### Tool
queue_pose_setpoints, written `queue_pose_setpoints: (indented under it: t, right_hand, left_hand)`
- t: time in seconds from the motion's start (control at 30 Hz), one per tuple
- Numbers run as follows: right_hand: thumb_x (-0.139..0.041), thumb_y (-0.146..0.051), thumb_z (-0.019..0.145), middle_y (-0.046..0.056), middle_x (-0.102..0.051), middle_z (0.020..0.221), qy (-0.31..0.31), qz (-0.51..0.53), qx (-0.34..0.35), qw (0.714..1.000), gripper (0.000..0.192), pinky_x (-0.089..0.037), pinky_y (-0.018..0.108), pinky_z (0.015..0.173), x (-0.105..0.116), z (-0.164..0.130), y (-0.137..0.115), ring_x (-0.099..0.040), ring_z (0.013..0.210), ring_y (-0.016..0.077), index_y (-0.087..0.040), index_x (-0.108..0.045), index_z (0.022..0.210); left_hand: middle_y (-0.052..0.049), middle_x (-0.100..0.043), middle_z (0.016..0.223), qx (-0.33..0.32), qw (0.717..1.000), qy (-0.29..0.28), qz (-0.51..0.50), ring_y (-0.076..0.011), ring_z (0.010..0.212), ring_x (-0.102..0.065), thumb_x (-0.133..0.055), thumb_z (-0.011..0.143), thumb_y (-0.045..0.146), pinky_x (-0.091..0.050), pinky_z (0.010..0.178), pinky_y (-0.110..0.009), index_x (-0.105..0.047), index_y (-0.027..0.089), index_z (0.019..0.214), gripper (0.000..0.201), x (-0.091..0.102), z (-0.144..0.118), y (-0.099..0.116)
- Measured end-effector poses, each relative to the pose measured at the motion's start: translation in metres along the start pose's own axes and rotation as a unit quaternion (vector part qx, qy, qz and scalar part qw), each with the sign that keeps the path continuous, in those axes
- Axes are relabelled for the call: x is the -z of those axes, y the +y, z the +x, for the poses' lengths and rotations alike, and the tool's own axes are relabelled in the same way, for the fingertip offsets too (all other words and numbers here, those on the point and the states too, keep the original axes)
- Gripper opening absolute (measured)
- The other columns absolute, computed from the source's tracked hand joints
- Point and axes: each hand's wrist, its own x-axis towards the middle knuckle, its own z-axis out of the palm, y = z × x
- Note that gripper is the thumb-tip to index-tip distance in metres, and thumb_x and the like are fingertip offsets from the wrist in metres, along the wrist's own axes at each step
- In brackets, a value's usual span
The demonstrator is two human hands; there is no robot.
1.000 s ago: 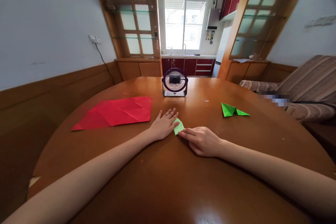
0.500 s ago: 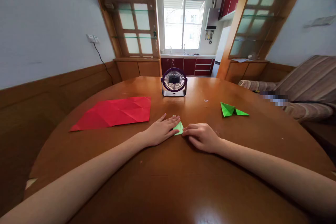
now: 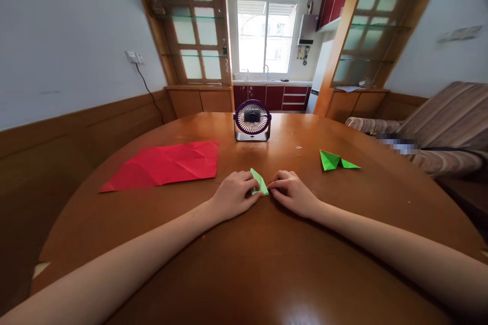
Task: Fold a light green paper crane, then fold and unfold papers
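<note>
1. Take the small, pale-green folded piece of paper [image 3: 261, 183] as the clock's centre, twelve being straight ahead of you; it lies on the glossy brown wooden table [image 3: 244, 274], between your hands.
2. Your left hand [image 3: 236, 195], at eight o'clock, is closed on that paper's left side, fingers curled over it and thumb along the near edge.
3. Your right hand [image 3: 295, 195], between three and four o'clock, has its fingers bunched at the paper's right corner; whether they pinch it, you cannot tell.
4. Your hands sit near each other, apart.
5. Between nine and ten o'clock, you have a large, creased red paper sheet [image 3: 171, 164].
6. Between two and three lies a bright-green, pointed folded paper [image 3: 330, 160].
7. At twelve stands a round, dark-purple fan [image 3: 252, 118].
</note>
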Motion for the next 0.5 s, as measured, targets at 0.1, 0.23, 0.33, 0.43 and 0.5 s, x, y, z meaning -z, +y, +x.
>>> queue_pose_setpoints:
  t: [0.1, 0.23, 0.33, 0.43, 0.5]
  right_hand:
    - [-0.058, -0.012, 0.083, 0.005, -0.064, 0.088, -0.004, 0.029, -0.007, 1.0, 0.023, -0.041, 0.038, 0.085, 0.0004, 0.0012, 0.0012, -0.056, 0.088, 0.0193, -0.023, -0.075, 0.095]
    - [-0.057, -0.012, 0.083, 0.005, -0.064, 0.088, -0.005, 0.098, -0.024, 0.995, 0.025, -0.043, 0.037, 0.083, 0.0003, 0.0037, 0.0038, -0.057, 0.087, 0.0191, -0.024, -0.076, 0.095]
    - [-0.056, -0.013, 0.081, 0.006, -0.064, 0.088, -0.001, 0.178, -0.042, 0.983, 0.026, -0.045, 0.033, 0.08, -0.002, 0.0045, 0.0068, -0.058, 0.085, 0.0182, -0.022, -0.075, 0.097]
    - [-0.056, -0.014, 0.08, 0.006, -0.063, 0.09, 0.001, 0.233, -0.055, 0.971, 0.026, -0.046, 0.033, 0.081, -0.0058, 0.005, 0.0088, -0.059, 0.087, 0.0182, -0.021, -0.075, 0.096]
    - [-0.056, -0.014, 0.079, 0.005, -0.063, 0.091, 0.003, 0.258, -0.055, 0.965, 0.025, -0.045, 0.033, 0.083, -0.0082, 0.006, 0.0088, -0.059, 0.088, 0.0177, -0.02, -0.074, 0.094]
  left_hand:
    - [-0.004, -0.062, 0.084, 0.013, 1.0, 0.008, -0.013, -0.0191, 0.079, -0.057, -0.059, 0.085, 0.048, -0.042, 0.071, -0.031, -0.065, 0.017, 0.086, 0.031, -0.0026, -0.0001, 0.0024]
    - [-0.003, -0.062, 0.083, 0.063, 0.996, 0.027, -0.052, -0.0167, 0.079, -0.057, -0.055, 0.09, 0.035, -0.042, 0.07, -0.028, -0.065, 0.018, 0.08, 0.022, -0.0048, 0.0012, 0.0034]
    - [-0.002, -0.063, 0.082, 0.095, 0.992, 0.036, -0.07, -0.016, 0.077, -0.057, -0.057, 0.088, 0.033, -0.042, 0.068, -0.027, -0.065, 0.019, 0.077, 0.019, -0.004, 0.0029, 0.0061]
    - [-0.002, -0.063, 0.082, 0.11, 0.991, 0.038, -0.062, -0.0169, 0.076, -0.057, -0.065, 0.082, 0.038, -0.042, 0.067, -0.028, -0.065, 0.02, 0.076, 0.019, -0.0033, 0.0043, 0.0094]
    - [-0.002, -0.063, 0.08, 0.124, 0.99, 0.041, -0.057, -0.0167, 0.075, -0.057, -0.063, 0.082, 0.034, -0.042, 0.067, -0.028, -0.064, 0.019, 0.074, 0.017, -0.0038, 0.0051, 0.0098]
